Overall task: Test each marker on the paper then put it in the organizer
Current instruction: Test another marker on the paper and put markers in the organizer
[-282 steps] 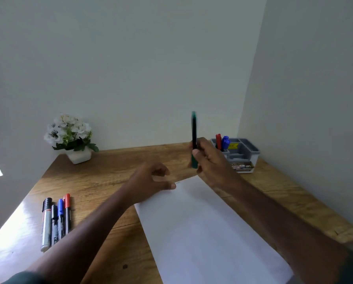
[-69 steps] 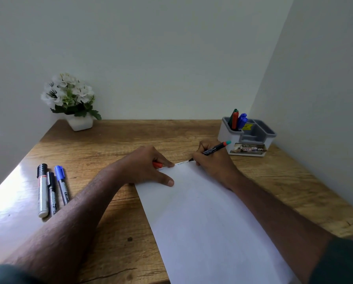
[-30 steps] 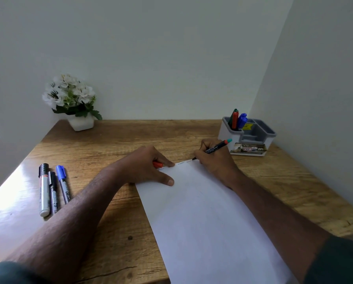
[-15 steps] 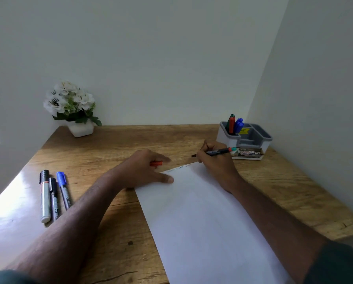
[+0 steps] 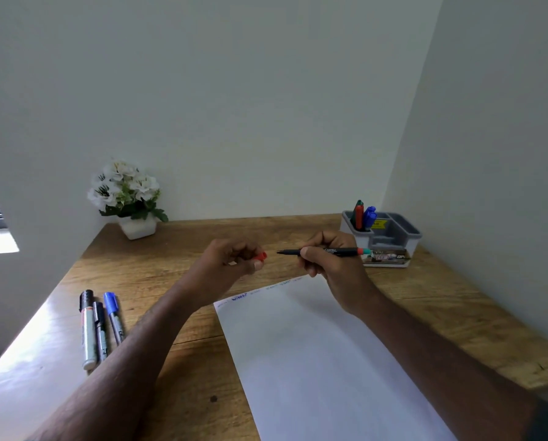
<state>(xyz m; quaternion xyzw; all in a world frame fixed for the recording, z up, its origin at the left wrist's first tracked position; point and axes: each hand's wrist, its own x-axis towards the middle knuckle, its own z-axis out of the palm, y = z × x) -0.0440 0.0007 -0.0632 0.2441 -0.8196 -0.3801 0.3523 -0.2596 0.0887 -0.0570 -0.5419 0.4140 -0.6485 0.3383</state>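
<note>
The sheet of paper (image 5: 314,361) lay nearest on the worktop (image 5: 177,275), and it serves as landmark here. Along its far edge ran a row of small test scribbles (image 5: 260,292), the clearest one blue. To the left of the paper, well apart, three untested markers (image 5: 99,326) lay side by side.

Just beyond the paper's far edge both hands hung above the worktop. A moment before, the right hand (image 5: 330,265) had been writing with its tip on that edge and the left hand (image 5: 228,265) had been pressing the corner down; now both had lifted clear. The right hand gripped the black-barrelled marker (image 5: 323,251) level, nib pointing left. The left hand was curled around the red cap (image 5: 261,256), whose end faced the nib with a small gap between. Judging from this, the test stroke was finished and recapping came next.

Farther off, to the right beyond the paper, stood the grey organizer (image 5: 390,240), already holding green, red and blue markers in its left compartment. A white flower pot (image 5: 129,202) stood far left.
</note>
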